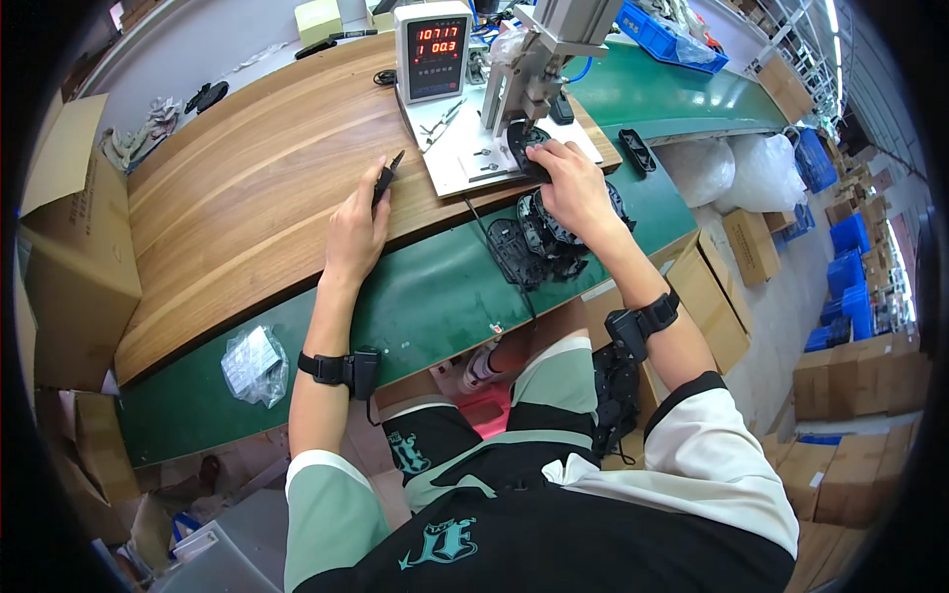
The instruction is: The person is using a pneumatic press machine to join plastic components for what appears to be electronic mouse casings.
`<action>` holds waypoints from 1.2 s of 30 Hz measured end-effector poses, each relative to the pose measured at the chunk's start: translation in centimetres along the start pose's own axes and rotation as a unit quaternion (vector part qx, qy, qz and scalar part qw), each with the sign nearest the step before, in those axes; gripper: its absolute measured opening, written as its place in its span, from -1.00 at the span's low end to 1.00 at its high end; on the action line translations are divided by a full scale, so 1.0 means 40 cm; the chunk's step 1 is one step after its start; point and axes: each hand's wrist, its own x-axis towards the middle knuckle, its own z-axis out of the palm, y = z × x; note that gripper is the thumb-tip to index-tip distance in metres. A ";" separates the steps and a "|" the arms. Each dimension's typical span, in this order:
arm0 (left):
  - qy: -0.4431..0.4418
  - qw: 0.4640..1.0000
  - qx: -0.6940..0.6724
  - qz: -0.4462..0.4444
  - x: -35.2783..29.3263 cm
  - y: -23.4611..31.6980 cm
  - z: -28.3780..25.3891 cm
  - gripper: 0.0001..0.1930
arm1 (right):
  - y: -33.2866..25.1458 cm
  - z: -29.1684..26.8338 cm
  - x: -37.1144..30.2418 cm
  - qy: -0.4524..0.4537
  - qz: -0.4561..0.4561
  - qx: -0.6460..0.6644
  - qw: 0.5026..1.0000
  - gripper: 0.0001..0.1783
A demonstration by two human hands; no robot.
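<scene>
My left hand [358, 222] rests on the wooden tabletop [237, 188] and grips a small black tool [386, 181] that sticks up between its fingers. My right hand [571, 183] presses a black plastic part [524, 148] onto the white base plate [465, 148] under the grey press head [534, 59]. A heap of similar black plastic parts [539, 242] lies on the green belt [425, 296] just below my right hand. Both wrists carry black bands.
A white counter box with red digits [433, 51] stands behind the base plate. A clear bag of small pieces [254, 366] lies on the green belt at left. Another black part [636, 150] sits right of the plate. Cardboard boxes [74, 237] and blue crates [850, 257] surround the bench.
</scene>
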 end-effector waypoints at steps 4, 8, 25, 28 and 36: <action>0.003 1.000 0.006 0.023 0.004 0.003 0.001 -0.50 | 0.004 -0.005 0.001 0.005 -0.009 0.002 1.000 -0.46; 0.012 0.995 0.036 0.090 0.008 0.025 -0.014 -0.46 | 0.005 -0.029 -0.031 0.032 0.000 0.116 0.993 -0.50; -0.111 0.935 0.203 0.269 0.167 0.356 0.264 -0.47 | -0.104 0.016 -0.315 0.141 0.008 0.088 0.986 -0.48; -0.121 0.932 0.233 0.250 0.182 0.331 0.308 -0.51 | -0.079 0.015 -0.358 0.165 0.033 0.098 0.981 -0.55; -0.137 0.921 0.297 0.210 0.165 0.372 0.336 -0.45 | 0.050 -0.004 -0.457 0.196 0.119 0.090 0.969 -0.66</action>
